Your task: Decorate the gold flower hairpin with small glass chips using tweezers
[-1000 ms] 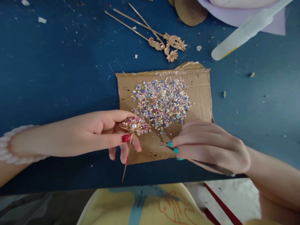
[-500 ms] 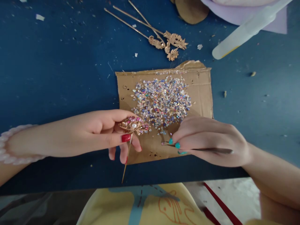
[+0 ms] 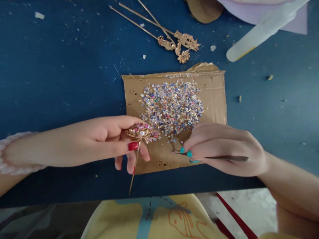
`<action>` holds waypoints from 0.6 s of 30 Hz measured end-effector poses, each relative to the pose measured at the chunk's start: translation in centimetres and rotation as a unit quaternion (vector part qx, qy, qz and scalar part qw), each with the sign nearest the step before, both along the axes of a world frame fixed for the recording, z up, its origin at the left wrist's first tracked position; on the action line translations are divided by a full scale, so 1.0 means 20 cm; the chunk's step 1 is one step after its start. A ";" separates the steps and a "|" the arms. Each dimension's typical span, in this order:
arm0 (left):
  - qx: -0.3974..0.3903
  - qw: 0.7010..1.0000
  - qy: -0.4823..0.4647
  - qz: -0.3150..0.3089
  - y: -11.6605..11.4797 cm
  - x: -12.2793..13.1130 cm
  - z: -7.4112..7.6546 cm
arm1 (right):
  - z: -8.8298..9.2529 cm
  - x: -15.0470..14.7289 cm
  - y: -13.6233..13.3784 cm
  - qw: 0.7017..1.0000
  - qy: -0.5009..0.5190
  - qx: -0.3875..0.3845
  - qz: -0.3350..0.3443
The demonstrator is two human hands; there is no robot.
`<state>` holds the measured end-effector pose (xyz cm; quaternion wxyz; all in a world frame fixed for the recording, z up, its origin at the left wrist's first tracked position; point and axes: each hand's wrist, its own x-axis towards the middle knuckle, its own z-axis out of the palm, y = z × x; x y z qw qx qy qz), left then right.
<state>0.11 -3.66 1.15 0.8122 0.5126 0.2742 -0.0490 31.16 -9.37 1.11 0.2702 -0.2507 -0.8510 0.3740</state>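
Observation:
My left hand (image 3: 112, 142), with red nails, pinches a golden hairpin (image 3: 138, 153) just below its ornate head. Pink stones and a white pearl decorate that head, and the thin stick points down toward the table's front edge. Closed around metal tweezers (image 3: 224, 158) is my right hand (image 3: 219, 149), its nails turquoise. The tweezer tips hover over the cardboard (image 3: 154, 156), to the right of the hairpin; a tiny pale piece seems to sit at the tips, too small to name. Many small multicoloured chips (image 3: 174, 106) lie spread on the cardboard behind both hands.
Several golden hairpins (image 3: 184, 41) lie crossed at the back of the blue table (image 3: 62, 73). A translucent white bottle (image 3: 259, 33) with a rounded end is at the back right, by a lilac sheet (image 3: 296, 23). Round brown cardboard (image 3: 205, 10) sits at the far edge.
Almost nothing differs. Both hands keep their hold on the hairpin and tweezers; the view has shifted very slightly.

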 end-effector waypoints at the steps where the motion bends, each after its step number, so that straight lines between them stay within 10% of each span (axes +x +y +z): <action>1: -0.002 1.000 0.000 0.001 0.00 0.00 0.00 | 0.00 0.00 0.00 1.000 0.002 0.000 0.000; 18: 0.001 1.000 0.007 -0.001 0.00 -0.02 -0.01 | 0.01 0.00 0.00 1.000 -0.006 0.024 0.005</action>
